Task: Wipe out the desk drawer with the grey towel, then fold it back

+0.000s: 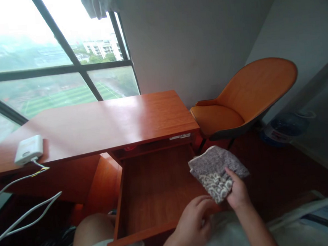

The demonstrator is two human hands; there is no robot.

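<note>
My right hand (239,191) grips a folded grey patterned cloth (215,170) and holds it over the right side of an open wooden drawer (155,192). The thumb lies on top of the cloth. My left hand (194,221) hovers near the drawer's front right corner, just left of the right hand. Its fingers are curled with nothing visible in them. The drawer's inside looks bare.
A red-brown wooden desk (101,124) stands under a big window. A white device (29,149) with white cables lies on its left end. An orange chair (242,100) stands to the right. A large water bottle (285,127) lies on the floor beyond. My knee (93,230) is below the drawer.
</note>
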